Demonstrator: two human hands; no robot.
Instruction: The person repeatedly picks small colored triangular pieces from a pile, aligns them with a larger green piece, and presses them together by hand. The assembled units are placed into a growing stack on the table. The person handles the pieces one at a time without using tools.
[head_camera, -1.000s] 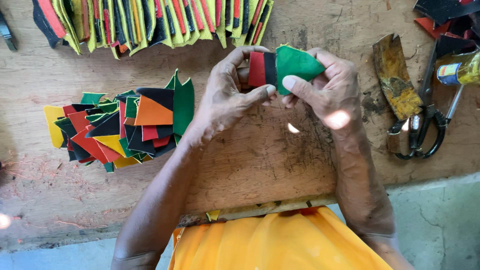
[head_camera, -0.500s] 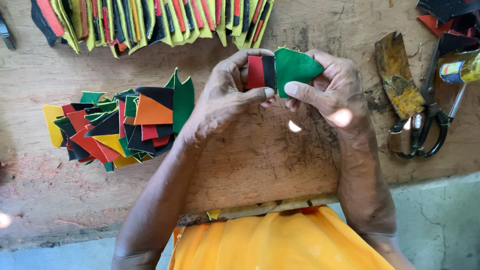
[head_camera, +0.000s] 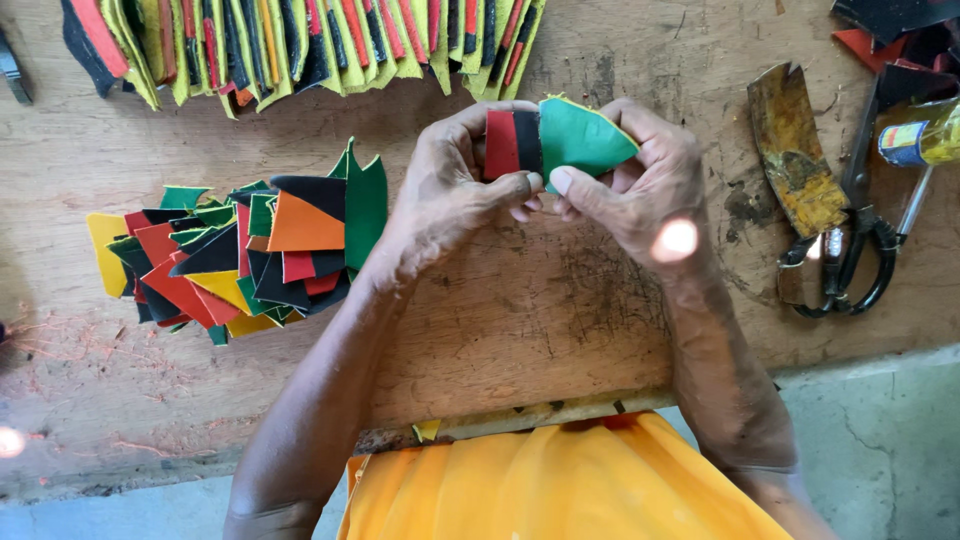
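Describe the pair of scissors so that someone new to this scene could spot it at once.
Look to the right end of the wooden board, past the right hand. The scissors lie beside a worn, stained flat blade, black loop handles nearest the person; nothing else there has loops.

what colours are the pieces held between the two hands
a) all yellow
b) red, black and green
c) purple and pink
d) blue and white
b) The left hand pinches a red and black piece, and the right hand holds the green piece against it.
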